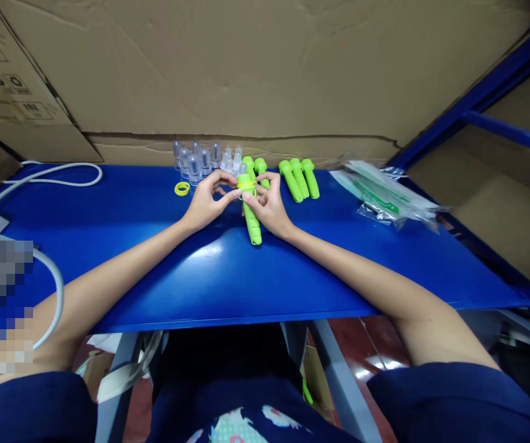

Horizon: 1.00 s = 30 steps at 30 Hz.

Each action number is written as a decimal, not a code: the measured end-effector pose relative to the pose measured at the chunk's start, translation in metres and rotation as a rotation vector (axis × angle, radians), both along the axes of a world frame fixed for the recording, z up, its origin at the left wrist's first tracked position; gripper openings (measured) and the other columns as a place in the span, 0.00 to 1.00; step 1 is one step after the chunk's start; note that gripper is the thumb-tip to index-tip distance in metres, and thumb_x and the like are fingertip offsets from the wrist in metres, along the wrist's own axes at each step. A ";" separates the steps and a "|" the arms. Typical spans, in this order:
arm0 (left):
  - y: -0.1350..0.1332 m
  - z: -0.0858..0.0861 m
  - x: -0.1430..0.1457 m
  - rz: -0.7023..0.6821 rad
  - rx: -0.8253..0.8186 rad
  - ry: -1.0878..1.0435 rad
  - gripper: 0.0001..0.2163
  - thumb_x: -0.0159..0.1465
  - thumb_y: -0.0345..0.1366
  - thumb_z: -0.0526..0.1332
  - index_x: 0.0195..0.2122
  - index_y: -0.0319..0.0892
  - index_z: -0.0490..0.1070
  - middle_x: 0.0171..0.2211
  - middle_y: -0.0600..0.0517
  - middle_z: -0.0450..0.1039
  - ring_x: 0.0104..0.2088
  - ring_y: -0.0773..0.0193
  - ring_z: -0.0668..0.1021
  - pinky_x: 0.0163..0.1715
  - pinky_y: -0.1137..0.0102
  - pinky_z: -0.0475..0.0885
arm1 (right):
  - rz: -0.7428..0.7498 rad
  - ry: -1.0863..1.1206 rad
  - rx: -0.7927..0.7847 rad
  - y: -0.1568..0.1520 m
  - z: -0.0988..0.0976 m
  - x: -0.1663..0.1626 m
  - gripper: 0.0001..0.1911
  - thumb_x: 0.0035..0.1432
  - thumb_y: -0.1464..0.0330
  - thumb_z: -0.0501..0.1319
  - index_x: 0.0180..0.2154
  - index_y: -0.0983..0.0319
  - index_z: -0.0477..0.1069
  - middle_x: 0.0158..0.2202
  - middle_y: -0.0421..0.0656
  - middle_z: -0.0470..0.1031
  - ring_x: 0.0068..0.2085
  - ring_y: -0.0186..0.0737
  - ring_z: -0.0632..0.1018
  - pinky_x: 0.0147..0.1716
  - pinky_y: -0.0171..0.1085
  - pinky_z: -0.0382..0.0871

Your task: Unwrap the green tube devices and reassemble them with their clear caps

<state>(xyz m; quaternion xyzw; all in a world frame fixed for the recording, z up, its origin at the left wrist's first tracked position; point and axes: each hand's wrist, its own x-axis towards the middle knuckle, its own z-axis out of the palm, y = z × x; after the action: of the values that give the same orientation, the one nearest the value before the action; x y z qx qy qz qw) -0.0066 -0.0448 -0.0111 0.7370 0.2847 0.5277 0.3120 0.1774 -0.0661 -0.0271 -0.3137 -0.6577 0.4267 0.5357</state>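
A lime-green ridged plastic handle (252,224) is held between my two hands over the blue table, its narrow end pointing toward me. Around its wide far end sits a yellow ring (246,184), with a clear tip showing just beyond. My left hand (212,200) pinches the left side near the ring with thumb and forefinger. From the right, my right hand (269,206) grips the same handle just below the ring. Another yellow ring (182,189) lies to the left. Several clear plastic caps (195,169) stand behind my left hand.
More green handles (298,179) lie behind and right of my hands. Plastic bags with green print (380,194) rest on the table's right side. A white cable (75,174) loops at the left. Cardboard (256,74) walls the back of the blue table (191,277).
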 end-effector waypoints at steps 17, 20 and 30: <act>-0.006 0.005 -0.003 0.121 0.092 0.082 0.09 0.62 0.42 0.70 0.36 0.41 0.79 0.37 0.49 0.82 0.35 0.64 0.79 0.37 0.68 0.72 | 0.033 -0.055 -0.067 0.006 -0.005 0.002 0.40 0.47 0.45 0.74 0.41 0.53 0.47 0.35 0.34 0.73 0.27 0.32 0.78 0.26 0.33 0.73; -0.007 0.004 -0.003 0.117 0.094 0.084 0.08 0.62 0.40 0.70 0.36 0.41 0.80 0.37 0.49 0.82 0.34 0.64 0.78 0.36 0.68 0.72 | 0.039 -0.067 -0.063 0.006 -0.005 0.003 0.39 0.48 0.47 0.74 0.41 0.54 0.47 0.33 0.34 0.72 0.26 0.32 0.77 0.25 0.33 0.72; -0.006 0.004 -0.003 0.116 0.092 0.069 0.07 0.62 0.39 0.71 0.35 0.42 0.81 0.36 0.49 0.82 0.33 0.65 0.77 0.34 0.68 0.70 | 0.052 -0.056 -0.080 0.005 -0.004 0.002 0.37 0.50 0.46 0.72 0.42 0.54 0.48 0.31 0.32 0.71 0.25 0.32 0.75 0.24 0.33 0.69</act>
<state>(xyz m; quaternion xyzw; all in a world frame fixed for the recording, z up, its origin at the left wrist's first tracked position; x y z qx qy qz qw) -0.0099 -0.0504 -0.0076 0.7507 0.3130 0.5315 0.2367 0.1798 -0.0608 -0.0308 -0.3297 -0.6627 0.4575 0.4928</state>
